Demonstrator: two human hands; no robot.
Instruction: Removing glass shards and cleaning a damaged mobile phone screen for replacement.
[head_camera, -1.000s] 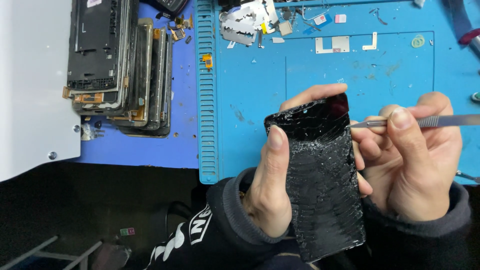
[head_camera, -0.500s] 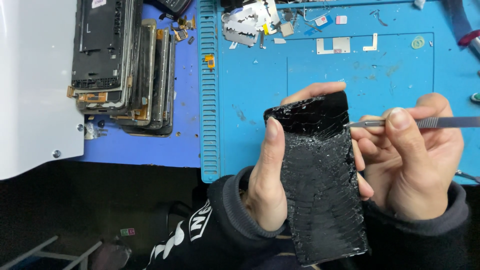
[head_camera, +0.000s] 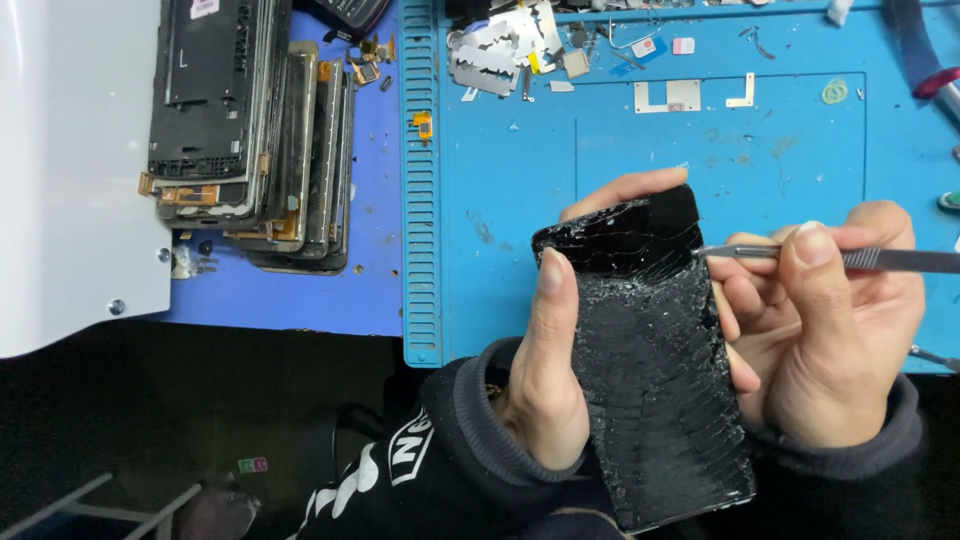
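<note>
A black phone with badly cracked glass is held upright over the front edge of a blue work mat. My left hand grips the phone's left side, thumb on the glass and fingertips curled over its top edge. My right hand holds a thin metal blade tool level. The tool's tip touches the phone's upper right edge.
A stack of dismantled phone frames lies on the darker blue mat at left, beside a white panel. Razor blades and several small metal parts are strewn along the mat's far edge. A red-handled tool sits at the far right.
The view has shifted slightly. The phone and both hands stay in nearly the same pose, with the tool tip still at the phone's upper right edge.
</note>
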